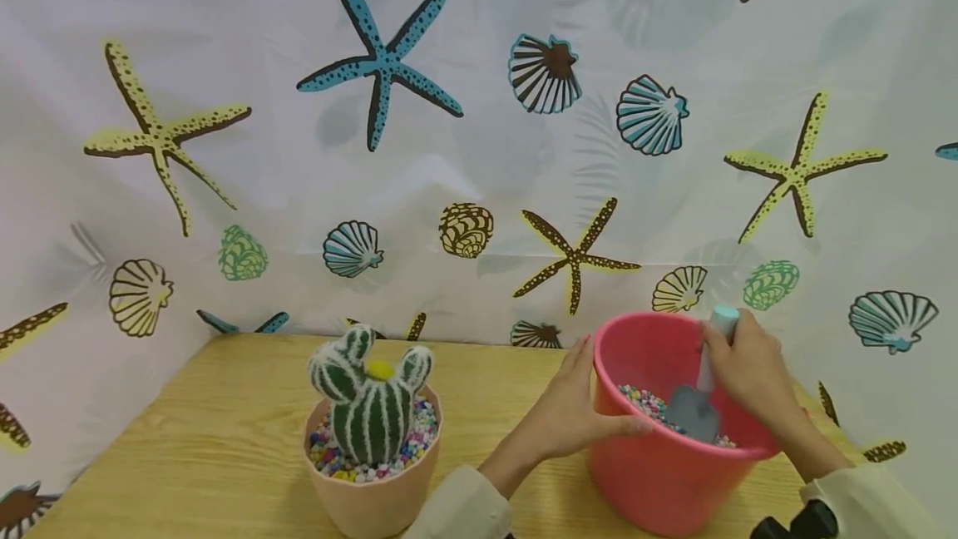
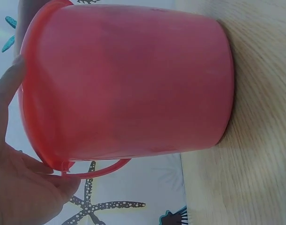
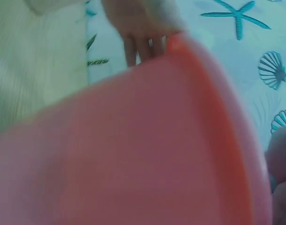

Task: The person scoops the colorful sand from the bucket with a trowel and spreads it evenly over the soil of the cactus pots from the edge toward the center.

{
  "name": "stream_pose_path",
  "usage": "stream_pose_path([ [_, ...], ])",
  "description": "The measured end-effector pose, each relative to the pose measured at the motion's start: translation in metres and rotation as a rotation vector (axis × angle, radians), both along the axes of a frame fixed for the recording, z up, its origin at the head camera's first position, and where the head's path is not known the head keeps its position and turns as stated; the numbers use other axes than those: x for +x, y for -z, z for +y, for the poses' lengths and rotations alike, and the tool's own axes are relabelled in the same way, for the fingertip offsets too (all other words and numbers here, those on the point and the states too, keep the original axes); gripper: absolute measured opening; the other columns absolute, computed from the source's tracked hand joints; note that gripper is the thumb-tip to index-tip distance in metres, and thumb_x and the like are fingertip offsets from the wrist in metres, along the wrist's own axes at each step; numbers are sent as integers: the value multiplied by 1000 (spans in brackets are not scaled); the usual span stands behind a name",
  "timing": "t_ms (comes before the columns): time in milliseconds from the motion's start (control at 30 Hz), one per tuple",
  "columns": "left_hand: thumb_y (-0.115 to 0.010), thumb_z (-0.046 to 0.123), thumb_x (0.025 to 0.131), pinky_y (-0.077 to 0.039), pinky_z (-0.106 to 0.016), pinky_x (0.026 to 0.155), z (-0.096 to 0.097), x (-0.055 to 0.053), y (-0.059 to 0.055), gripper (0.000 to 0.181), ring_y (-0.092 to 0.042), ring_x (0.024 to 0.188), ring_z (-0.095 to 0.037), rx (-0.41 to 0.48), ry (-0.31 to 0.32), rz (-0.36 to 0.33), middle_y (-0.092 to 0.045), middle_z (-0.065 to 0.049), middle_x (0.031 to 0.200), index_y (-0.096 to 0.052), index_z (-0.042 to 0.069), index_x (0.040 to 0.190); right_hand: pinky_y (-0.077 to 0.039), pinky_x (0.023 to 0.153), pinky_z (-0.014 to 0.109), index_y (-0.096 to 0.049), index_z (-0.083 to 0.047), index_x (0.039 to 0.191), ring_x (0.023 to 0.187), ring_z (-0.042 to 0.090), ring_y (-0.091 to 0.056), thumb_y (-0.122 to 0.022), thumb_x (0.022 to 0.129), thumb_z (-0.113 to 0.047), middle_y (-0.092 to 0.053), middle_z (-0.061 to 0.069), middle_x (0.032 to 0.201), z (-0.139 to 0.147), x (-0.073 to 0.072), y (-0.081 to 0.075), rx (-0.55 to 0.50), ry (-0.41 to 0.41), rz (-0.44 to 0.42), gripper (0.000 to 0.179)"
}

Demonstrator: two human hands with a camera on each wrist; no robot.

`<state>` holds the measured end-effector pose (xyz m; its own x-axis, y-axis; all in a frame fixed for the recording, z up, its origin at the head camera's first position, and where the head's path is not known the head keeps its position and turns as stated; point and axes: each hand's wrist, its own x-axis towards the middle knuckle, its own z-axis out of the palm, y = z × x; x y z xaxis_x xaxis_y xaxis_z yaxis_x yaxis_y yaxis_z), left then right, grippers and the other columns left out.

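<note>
A red bucket (image 1: pixel 659 485) stands on the wooden table at the right, with small multicoloured pebbles (image 1: pixel 642 399) inside. My left hand (image 1: pixel 561 412) holds its rim at the left side, the thumb lying along the near edge. In the left wrist view that hand (image 2: pixel 25 187) is by the bucket's curved handle (image 2: pixel 103 172). My right hand (image 1: pixel 752 368) grips a small trowel (image 1: pixel 693 412) by its pale handle with a light-blue end. The grey blade points down inside the bucket, its tip by the pebbles. The bucket wall (image 3: pixel 133 140) hides the trowel in the right wrist view.
Left of the bucket is a peach-coloured pot (image 1: pixel 374 501) filled with coloured pebbles. A knitted-looking green and white cactus (image 1: pixel 372 418) with a yellow top stands in it. A white cloth (image 1: pixel 479 165) printed with starfish and shells hangs behind the wooden table (image 1: pixel 224 431).
</note>
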<state>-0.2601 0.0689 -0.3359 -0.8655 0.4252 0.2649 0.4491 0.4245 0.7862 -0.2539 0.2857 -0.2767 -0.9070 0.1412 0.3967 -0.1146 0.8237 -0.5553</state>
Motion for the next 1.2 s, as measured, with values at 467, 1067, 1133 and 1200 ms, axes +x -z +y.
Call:
stream_pose_path([
  [467,-79,51,71,-31,-56,109,0,0,-2,111,-18,146,-28,-15,17,31,-15,-5,160,-12,21,155,-46,55,34,-45,10,105,69,29,-58,-44,100,-24,-63,28,89,10,-8,-7,65,-59,120,34],
  [1067,-78,50,72,-33,-53,110,-1,-1,-5,107,-19,146,-24,-39,49,48,-18,-4,159,-16,19,154,-57,63,20,-39,-6,107,69,1,-68,-35,103,-32,-64,-17,73,4,-10,7,-871,-169,-21,27],
  [1133,-78,50,72,-33,-54,110,-1,-1,-5,107,-20,146,-25,-30,51,44,-18,-4,159,-16,19,154,-57,64,21,-38,-7,108,69,3,-69,-34,103,-33,-64,-15,73,7,-11,7,-944,-159,-53,26],
  [1200,-78,51,72,-35,-54,108,-3,-1,-5,107,-20,146,-25,-31,38,29,-18,-4,159,-16,20,154,-58,65,23,-38,-8,112,69,5,-69,-33,103,-34,-64,-14,74,10,-12,9,-1008,-139,-85,27],
])
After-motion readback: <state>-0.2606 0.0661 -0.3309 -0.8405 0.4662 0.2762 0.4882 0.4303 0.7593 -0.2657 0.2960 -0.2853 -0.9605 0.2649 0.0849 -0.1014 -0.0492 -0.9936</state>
